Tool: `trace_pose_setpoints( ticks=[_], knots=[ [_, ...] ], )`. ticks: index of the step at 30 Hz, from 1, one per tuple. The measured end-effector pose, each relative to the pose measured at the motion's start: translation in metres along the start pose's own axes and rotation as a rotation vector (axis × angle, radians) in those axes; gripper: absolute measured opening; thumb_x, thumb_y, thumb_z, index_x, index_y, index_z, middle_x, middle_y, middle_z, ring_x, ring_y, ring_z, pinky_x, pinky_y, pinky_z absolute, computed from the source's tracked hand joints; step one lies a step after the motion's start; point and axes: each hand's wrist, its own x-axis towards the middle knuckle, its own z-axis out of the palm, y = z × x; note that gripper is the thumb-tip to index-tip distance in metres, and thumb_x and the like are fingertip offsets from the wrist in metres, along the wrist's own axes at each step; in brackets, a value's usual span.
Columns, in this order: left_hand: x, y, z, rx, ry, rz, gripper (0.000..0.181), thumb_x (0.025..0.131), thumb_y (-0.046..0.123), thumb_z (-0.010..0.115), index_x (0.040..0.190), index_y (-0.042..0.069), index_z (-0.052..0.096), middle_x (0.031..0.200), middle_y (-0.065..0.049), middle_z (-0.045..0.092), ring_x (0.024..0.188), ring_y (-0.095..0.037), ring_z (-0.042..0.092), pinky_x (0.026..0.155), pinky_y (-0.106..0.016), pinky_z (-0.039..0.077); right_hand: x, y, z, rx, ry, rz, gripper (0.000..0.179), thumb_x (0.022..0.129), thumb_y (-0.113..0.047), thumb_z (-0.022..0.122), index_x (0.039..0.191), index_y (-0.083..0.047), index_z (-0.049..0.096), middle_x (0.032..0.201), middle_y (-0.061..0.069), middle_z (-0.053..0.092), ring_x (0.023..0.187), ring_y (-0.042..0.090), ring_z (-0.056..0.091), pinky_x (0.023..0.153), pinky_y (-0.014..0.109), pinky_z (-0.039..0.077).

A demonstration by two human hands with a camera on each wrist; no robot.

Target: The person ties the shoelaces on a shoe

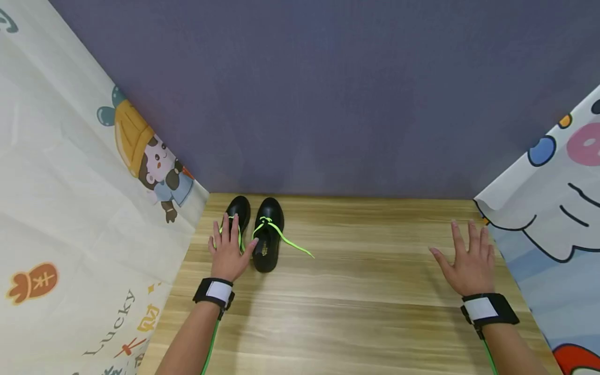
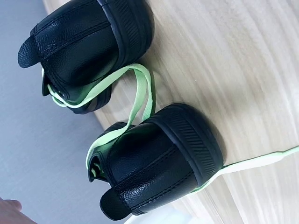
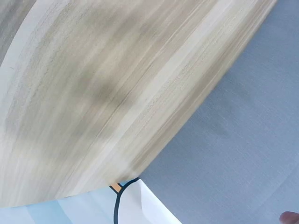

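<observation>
Two black shoes with bright green laces stand side by side on a wood-grain surface. The right shoe (image 1: 269, 211) has one lace end trailing out to the right. My left hand (image 1: 229, 258), fingers straight and spread, is over the left shoe (image 1: 241, 207) and partly hides it; I cannot tell whether it touches. Both heels face the left wrist camera, with a green lace (image 2: 140, 88) looping between the shoes. Far to the right, my right hand (image 1: 473, 265) is held spread above the wood surface, with nothing in it.
A dark grey-blue panel (image 1: 337, 104) rises behind the wood surface (image 1: 356, 312). White cloth with cartoon prints (image 1: 70, 182) borders the left side, and another printed cloth (image 1: 553, 224) the right. Each wrist wears a black strap with a green cable.
</observation>
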Motion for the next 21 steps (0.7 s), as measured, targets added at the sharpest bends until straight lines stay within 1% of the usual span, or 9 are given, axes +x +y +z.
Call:
trace_pose_setpoints(
  ticks=[5,10,12,16,18,21],
  knots=[
    [-0.001,-0.002,0.003,-0.004,0.010,0.006,0.087,0.097,0.061,0.052,0.162,0.017,0.014,0.167,-0.015,0.009,0.152,-0.043,-0.002,0.109,-0.072,0.011,-0.001,0.000,0.003,0.011,0.018,-0.010,0.086,0.097,-0.067,0.046,0.161,-0.018,0.019,0.164,0.024,0.010,0.151,0.044,-0.003,0.110,0.075,0.011],
    [-0.002,-0.001,0.005,-0.003,0.005,0.008,0.087,0.097,0.062,0.050,0.162,0.018,0.013,0.167,-0.016,0.009,0.152,-0.043,-0.002,0.110,-0.072,0.011,-0.001,0.001,0.005,0.022,0.034,-0.019,0.085,0.097,-0.066,0.047,0.161,-0.018,0.021,0.163,0.026,0.014,0.151,0.045,-0.002,0.109,0.075,0.012],
    [-0.002,0.000,0.005,0.004,-0.004,0.004,0.087,0.097,0.062,0.050,0.162,0.018,0.012,0.168,-0.015,0.007,0.152,-0.043,-0.002,0.110,-0.071,0.011,-0.001,0.001,0.005,0.025,0.036,-0.020,0.085,0.097,-0.067,0.047,0.161,-0.017,0.022,0.163,0.026,0.014,0.151,0.045,-0.002,0.110,0.075,0.011],
    [-0.002,0.005,0.005,-0.001,-0.026,-0.004,0.087,0.097,0.056,0.056,0.162,0.017,0.013,0.168,-0.015,0.007,0.152,-0.043,-0.004,0.111,-0.070,0.010,-0.001,0.001,0.005,0.018,0.034,-0.016,0.085,0.097,-0.068,0.045,0.161,-0.018,0.020,0.163,0.026,0.013,0.151,0.046,-0.002,0.110,0.074,0.011],
    [-0.001,0.008,0.008,0.007,-0.043,-0.006,0.088,0.096,0.054,0.058,0.162,0.017,0.013,0.167,-0.016,0.007,0.152,-0.043,-0.003,0.111,-0.071,0.012,-0.002,0.001,0.005,0.019,0.044,-0.022,0.085,0.097,-0.068,0.045,0.161,-0.017,0.021,0.163,0.026,0.013,0.151,0.047,0.000,0.109,0.075,0.013],
    [-0.001,0.014,0.014,0.006,-0.067,0.000,0.089,0.096,0.053,0.060,0.162,0.018,0.013,0.167,-0.017,0.009,0.151,-0.046,0.001,0.111,-0.071,0.015,-0.005,0.000,0.005,0.035,0.079,-0.037,0.086,0.096,-0.071,0.043,0.159,-0.015,0.026,0.162,0.027,0.015,0.149,0.050,0.005,0.105,0.077,0.018]
  ],
)
